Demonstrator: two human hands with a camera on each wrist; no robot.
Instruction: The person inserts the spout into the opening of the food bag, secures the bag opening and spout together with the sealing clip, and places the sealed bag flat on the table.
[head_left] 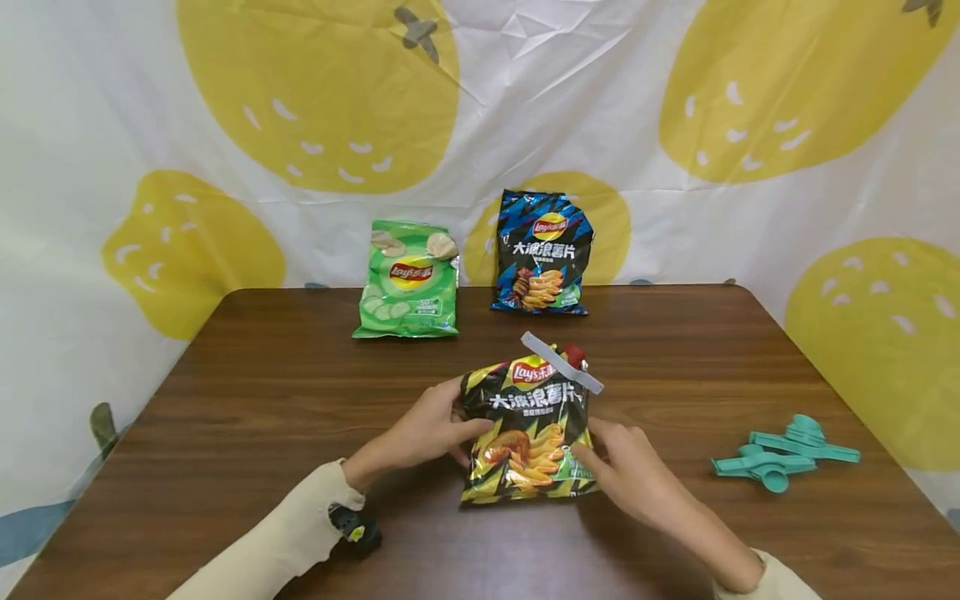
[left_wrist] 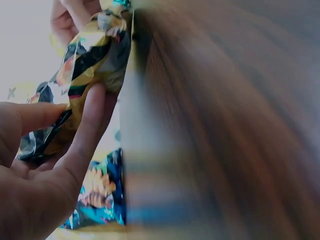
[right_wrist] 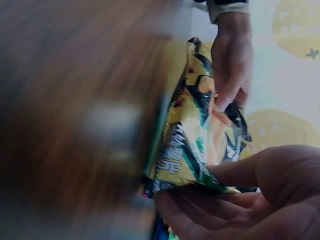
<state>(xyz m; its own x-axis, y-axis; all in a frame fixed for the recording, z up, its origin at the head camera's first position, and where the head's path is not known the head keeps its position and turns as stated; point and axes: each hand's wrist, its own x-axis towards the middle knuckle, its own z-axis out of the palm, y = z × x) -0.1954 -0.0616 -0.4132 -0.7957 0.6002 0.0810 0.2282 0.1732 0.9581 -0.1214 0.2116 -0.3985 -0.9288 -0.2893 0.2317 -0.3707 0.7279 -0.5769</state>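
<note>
A black and yellow chip bag [head_left: 525, 437] is held between both hands at the middle of the table, its front facing me. The left hand [head_left: 427, 429] grips its left side, thumb on the front and fingers behind. On the right side, the right hand [head_left: 630, 471] pinches the lower edge, thumb in front. Across the bag's top right corner slants a pale grey clip [head_left: 562, 363], with a red piece [head_left: 574, 355] behind it. Both wrist views show the bag [left_wrist: 87, 65] between thumb and fingers, its bottom edge near the tabletop.
Against the patterned cloth at the back stand a green chip bag [head_left: 408, 304] and a blue and black chip bag [head_left: 543, 258]. Teal plastic clips with round caps [head_left: 783, 454] lie on the right of the brown wooden table [head_left: 262, 375].
</note>
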